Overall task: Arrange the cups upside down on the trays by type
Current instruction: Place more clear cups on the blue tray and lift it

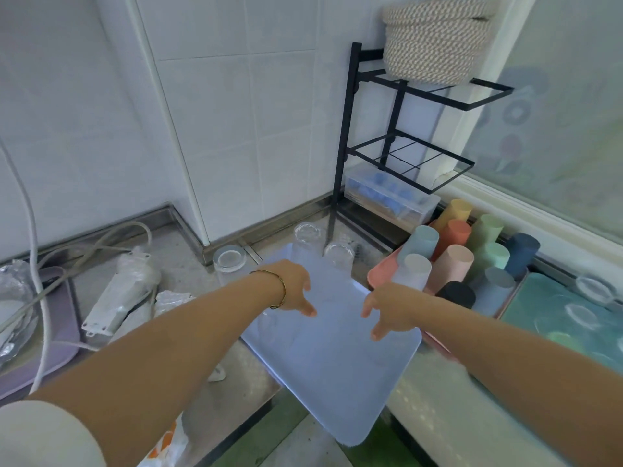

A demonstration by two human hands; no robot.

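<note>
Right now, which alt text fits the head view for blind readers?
Left hand and right hand hover open over a pale blue plastic tray with two inverted clear glasses at its far edge; pastel plastic cups stand inverted on a pink tray.

Bright and cool, lit by daylight through the frosted window on the right. Glares strongly on the pale blue tray, almost washed to white. Slightly blurred everywhere, bent at the edges, with only faint shadows.
</note>
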